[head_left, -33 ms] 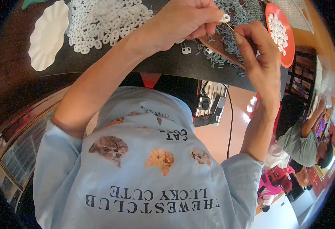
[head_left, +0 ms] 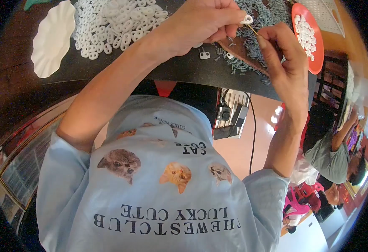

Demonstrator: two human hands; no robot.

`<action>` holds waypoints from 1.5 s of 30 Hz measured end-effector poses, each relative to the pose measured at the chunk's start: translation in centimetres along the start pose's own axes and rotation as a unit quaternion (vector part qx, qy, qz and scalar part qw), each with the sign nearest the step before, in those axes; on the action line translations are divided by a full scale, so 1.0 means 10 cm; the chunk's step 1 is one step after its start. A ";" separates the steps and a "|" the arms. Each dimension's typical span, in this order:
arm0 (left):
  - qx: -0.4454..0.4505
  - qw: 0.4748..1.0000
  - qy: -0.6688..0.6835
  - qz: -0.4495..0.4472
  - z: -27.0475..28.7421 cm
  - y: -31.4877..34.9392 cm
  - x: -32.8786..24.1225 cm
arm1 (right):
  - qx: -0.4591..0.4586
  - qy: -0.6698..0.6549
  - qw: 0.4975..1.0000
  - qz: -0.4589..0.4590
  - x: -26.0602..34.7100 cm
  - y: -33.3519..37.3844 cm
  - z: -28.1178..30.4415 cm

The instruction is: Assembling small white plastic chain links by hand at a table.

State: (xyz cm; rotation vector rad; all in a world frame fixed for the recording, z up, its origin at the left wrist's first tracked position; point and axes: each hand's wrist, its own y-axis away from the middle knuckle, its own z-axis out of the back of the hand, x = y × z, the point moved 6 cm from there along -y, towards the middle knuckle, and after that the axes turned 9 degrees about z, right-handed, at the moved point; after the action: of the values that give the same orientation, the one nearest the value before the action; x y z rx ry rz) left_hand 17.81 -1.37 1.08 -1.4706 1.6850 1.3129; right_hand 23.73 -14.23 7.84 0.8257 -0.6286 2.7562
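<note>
Between the fingertips of my left hand [head_left: 211, 21] is a small white two-holed plastic piece [head_left: 247, 19], held above the table. My right hand [head_left: 282, 52] pinches a thin gold-coloured rod [head_left: 252, 30] between thumb and forefinger. The rod's far end meets the white piece; whether it goes into a hole cannot be made out. Below and behind my hands lies a heap of small grey screws [head_left: 272, 19]. One loose white piece [head_left: 204, 55] rests on the dark table, near my left wrist. A large pile of similar white pieces [head_left: 116, 21] spreads left of my hands.
A white scalloped dish [head_left: 51, 46] lies at the table's left. On the right, a red plate [head_left: 317, 65] holds several white pieces, with a white perforated tray [head_left: 324, 17] beyond it. Below the table edge, a black cable [head_left: 254, 126] hangs. Other people [head_left: 333, 155] are at the far right.
</note>
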 end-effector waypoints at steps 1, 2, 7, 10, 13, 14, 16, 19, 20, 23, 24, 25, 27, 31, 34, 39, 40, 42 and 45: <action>0.000 1.000 0.000 0.000 0.00 -0.01 0.01 | 0.000 0.009 1.000 0.000 0.01 0.00 0.01; 0.007 1.000 0.010 -0.008 0.00 -0.02 0.02 | 0.000 0.009 1.000 0.000 0.01 0.00 0.01; 0.013 0.999 0.029 -0.017 -0.04 -0.02 0.01 | -0.014 0.005 0.999 0.029 -0.01 -0.02 -0.03; 0.014 0.999 0.028 -0.019 -0.03 -0.02 0.02 | -0.003 0.013 1.000 0.014 -0.01 0.01 -0.07; 0.012 0.999 0.020 -0.024 -0.02 -0.04 0.05 | -0.006 0.002 1.000 0.004 -0.04 0.03 -0.12; 0.008 0.999 0.026 -0.027 -0.01 -0.04 0.06 | -0.006 0.001 1.000 0.004 -0.04 0.03 -0.13; 0.004 0.999 0.032 -0.030 0.00 -0.04 0.06 | -0.011 0.011 1.000 -0.001 -0.04 0.03 -0.15; -0.020 0.999 0.033 -0.015 0.03 -0.04 0.04 | -0.014 0.020 1.000 -0.017 -0.05 0.03 -0.16; -0.017 0.999 0.027 -0.007 0.04 -0.05 0.05 | -0.015 0.021 1.000 -0.016 -0.05 0.04 -0.16; -0.032 0.999 0.026 -0.009 0.06 -0.06 0.02 | -0.019 0.030 0.999 -0.012 -0.04 0.04 -0.15; -0.050 0.998 0.030 -0.019 0.08 -0.06 0.00 | -0.015 0.025 0.999 -0.024 -0.06 0.05 -0.15; -0.051 0.998 0.031 -0.019 0.09 -0.06 0.00 | -0.011 0.019 0.999 -0.035 -0.07 0.06 -0.15; -0.047 0.996 0.062 -0.032 0.10 -0.06 -0.01 | -0.054 -0.024 0.996 -0.066 -0.04 0.07 -0.15; -0.047 0.996 0.055 -0.050 0.06 -0.05 -0.02 | -0.137 -0.059 0.988 -0.043 -0.12 0.11 -0.12; -0.070 0.994 0.062 -0.058 0.05 -0.02 -0.02 | -0.112 -0.026 0.993 -0.017 -0.17 0.07 -0.15; -0.087 0.992 0.056 -0.069 0.04 -0.02 -0.02 | -0.130 -0.076 0.984 -0.100 -0.07 -0.03 -0.26; -0.088 0.992 0.057 -0.070 0.04 -0.02 -0.02 | -0.136 -0.106 0.976 -0.135 -0.07 -0.04 -0.29; -0.092 0.989 0.072 -0.091 0.03 0.00 -0.03 | -0.138 -0.063 0.983 -0.103 0.00 -0.10 -0.31; -0.110 0.986 0.077 -0.096 0.03 0.01 -0.05 | -0.143 0.014 0.989 -0.047 0.07 -0.16 -0.30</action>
State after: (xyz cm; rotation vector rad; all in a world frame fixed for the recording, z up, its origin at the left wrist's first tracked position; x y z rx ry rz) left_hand 17.77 -0.95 1.45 -1.8561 1.4822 1.3417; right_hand 22.21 -11.38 6.48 0.7293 -0.9259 2.5096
